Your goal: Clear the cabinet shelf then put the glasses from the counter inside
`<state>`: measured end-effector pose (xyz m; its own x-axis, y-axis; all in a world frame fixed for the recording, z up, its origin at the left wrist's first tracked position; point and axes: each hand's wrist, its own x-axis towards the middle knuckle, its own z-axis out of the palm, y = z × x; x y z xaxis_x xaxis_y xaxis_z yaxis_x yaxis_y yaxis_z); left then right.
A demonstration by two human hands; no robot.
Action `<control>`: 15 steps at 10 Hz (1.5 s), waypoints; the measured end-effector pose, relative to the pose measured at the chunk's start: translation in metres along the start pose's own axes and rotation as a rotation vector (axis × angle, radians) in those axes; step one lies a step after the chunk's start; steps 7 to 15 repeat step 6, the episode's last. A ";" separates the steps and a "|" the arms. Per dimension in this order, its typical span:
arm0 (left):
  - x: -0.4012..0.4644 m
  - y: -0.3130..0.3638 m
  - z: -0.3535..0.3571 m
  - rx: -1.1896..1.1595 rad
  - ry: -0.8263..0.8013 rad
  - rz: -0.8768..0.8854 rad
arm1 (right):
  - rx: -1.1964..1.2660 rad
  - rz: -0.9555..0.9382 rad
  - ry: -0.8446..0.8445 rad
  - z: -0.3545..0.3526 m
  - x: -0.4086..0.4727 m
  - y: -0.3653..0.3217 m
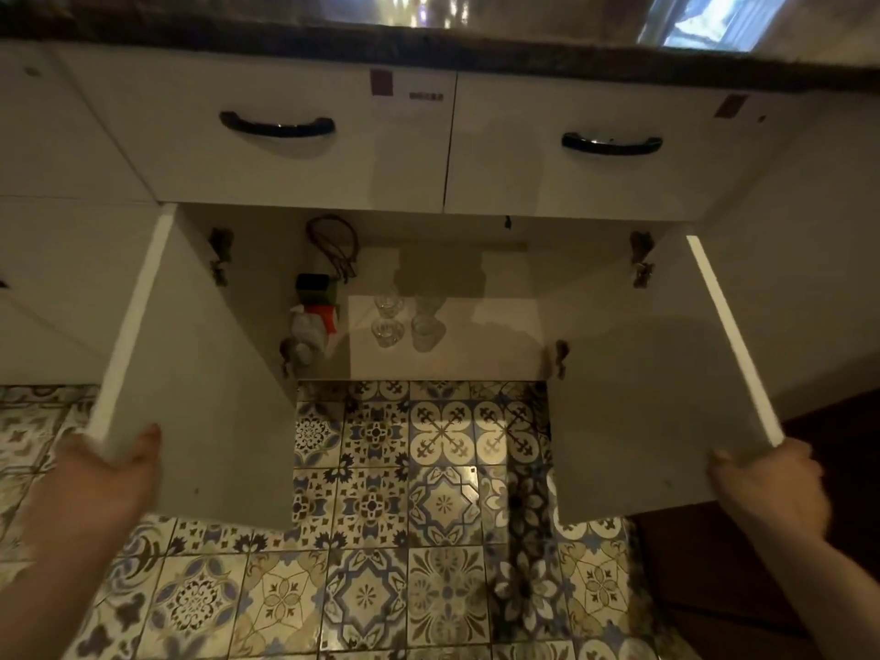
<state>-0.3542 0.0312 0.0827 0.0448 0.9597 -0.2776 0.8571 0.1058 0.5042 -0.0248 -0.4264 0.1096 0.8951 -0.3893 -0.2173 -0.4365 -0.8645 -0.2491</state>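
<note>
**Both doors held wide, glasses on the shelf between my hands**

My left hand grips the lower outer corner of the left door, thumb on the inner face and the rest of the hand wrapped behind the edge. The door stands swung open toward me, its white edge running up and away from my knuckles to the drawer front above.

Inward from that hand, past the door's hinges, the cabinet shelf lies open. At its left wall sits a small clutter: a dark wire item at the back, a black and green box in front of it, then a white and red bag nearest me. Just right of the clutter stand four glasses in a close two-by-two cluster, upright, roughly midway between my two hands and well beyond both. The right part of the shelf is bare board.

Below the shelf, the patterned floor tiles fill the space between my forearms.

My right hand clasps the lower outer corner of the right door, fingers curled over the edge, thumb tip on the inner face. That door is swung open too.

Above it all, two drawers with black handles sit under the dark counter edge.
</note>
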 end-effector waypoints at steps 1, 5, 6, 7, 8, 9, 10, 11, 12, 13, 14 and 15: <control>-0.044 0.032 0.018 -0.013 -0.048 0.063 | 0.189 0.060 -0.076 0.021 -0.033 -0.039; -0.080 0.171 0.112 0.014 -0.499 0.560 | 0.476 -0.468 -0.752 0.056 -0.121 -0.189; -0.078 0.189 0.115 0.191 -0.311 0.830 | 0.308 -0.648 -0.665 0.053 -0.124 -0.205; -0.078 0.189 0.115 0.191 -0.311 0.830 | 0.308 -0.648 -0.665 0.053 -0.124 -0.205; -0.078 0.189 0.115 0.191 -0.311 0.830 | 0.308 -0.648 -0.665 0.053 -0.124 -0.205; -0.078 0.189 0.115 0.191 -0.311 0.830 | 0.308 -0.648 -0.665 0.053 -0.124 -0.205; -0.078 0.189 0.115 0.191 -0.311 0.830 | 0.308 -0.648 -0.665 0.053 -0.124 -0.205; -0.078 0.189 0.115 0.191 -0.311 0.830 | 0.308 -0.648 -0.665 0.053 -0.124 -0.205; -0.078 0.189 0.115 0.191 -0.311 0.830 | 0.308 -0.648 -0.665 0.053 -0.124 -0.205; -0.078 0.189 0.115 0.191 -0.311 0.830 | 0.308 -0.648 -0.665 0.053 -0.124 -0.205; -0.078 0.189 0.115 0.191 -0.311 0.830 | 0.308 -0.648 -0.665 0.053 -0.124 -0.205; -0.078 0.189 0.115 0.191 -0.311 0.830 | 0.308 -0.648 -0.665 0.053 -0.124 -0.205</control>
